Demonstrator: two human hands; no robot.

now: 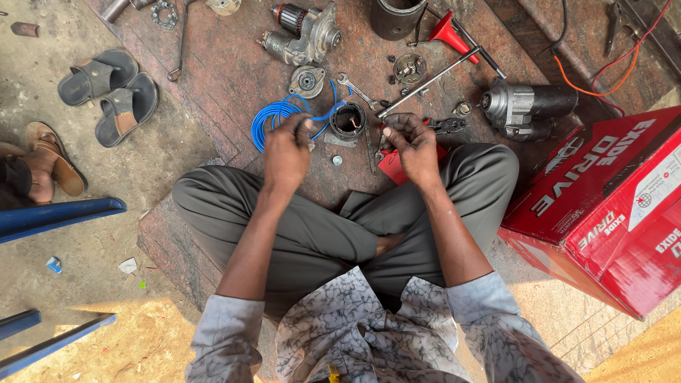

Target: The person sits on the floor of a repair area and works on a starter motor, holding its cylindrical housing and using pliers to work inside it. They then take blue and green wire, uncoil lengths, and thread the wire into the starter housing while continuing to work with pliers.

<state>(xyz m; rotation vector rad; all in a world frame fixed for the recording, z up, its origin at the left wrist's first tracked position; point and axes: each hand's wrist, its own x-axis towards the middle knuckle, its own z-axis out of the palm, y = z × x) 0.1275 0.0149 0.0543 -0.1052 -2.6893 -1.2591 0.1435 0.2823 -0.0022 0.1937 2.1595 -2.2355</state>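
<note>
The left hand (287, 152), just left of centre in the frame, has its fingers curled shut around a strand of the blue wire (277, 117), whose coil lies on the floor directly above the knuckles. The right hand (411, 145), just right of centre, also has its fingers closed, pinching something small near the thumb; what it is cannot be told from here. Between the two hands, slightly higher, sits a round black field coil housing (348, 119) with copper windings showing inside, touching a loop of the blue wire. Under the right hand lies a small red box (391, 167), partly hidden by the fingers.

Further up, a long T-handle wrench (433, 78) runs diagonally toward the upper right, beside a red funnel (448, 32). A combination spanner (355, 89) lies above the housing, next to a round end cap (306, 80). A starter motor (305, 32) rests at the top centre, and a second starter motor (528, 106) lies to the right of the hands. A large red cardboard box (610, 206) fills the right edge. A pair of dark sandals (113, 92) sits at the upper left. The person sits cross-legged in grey trousers (312, 234) on the worn floor.
</note>
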